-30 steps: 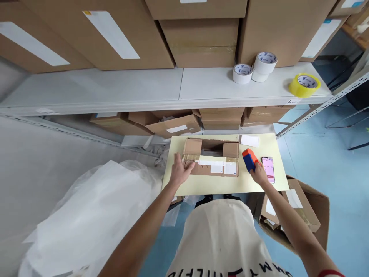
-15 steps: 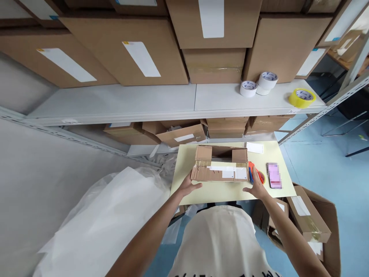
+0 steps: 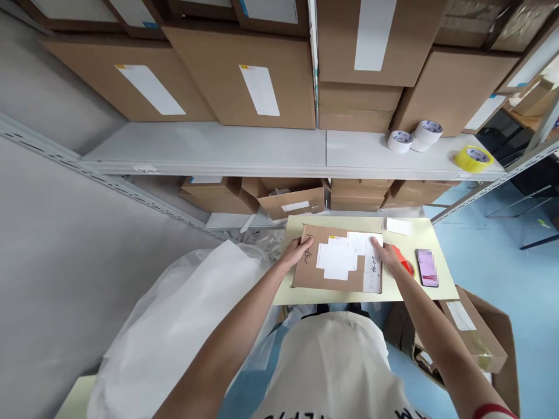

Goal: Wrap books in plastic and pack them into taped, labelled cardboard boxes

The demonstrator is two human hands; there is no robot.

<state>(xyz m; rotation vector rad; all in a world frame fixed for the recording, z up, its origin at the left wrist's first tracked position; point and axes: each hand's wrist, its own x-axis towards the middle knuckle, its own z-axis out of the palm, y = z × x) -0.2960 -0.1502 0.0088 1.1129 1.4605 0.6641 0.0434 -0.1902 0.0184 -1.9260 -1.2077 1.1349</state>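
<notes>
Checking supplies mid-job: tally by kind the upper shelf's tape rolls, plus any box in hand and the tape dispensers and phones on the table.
White tape rolls: 3
Yellow tape roll: 1
Cardboard box: 1
Tape dispenser: 1
Smartphone: 1
Total: 7

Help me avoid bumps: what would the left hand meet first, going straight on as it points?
The labelled cardboard box, whose left side the left hand grips; depth is unclear, so it might skim across the top.

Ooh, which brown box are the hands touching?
The box over the pale yellow table: the left hand is at its left edge, the right hand at its right edge. No hand touches the boxes on shelves or in the big carton.
</notes>
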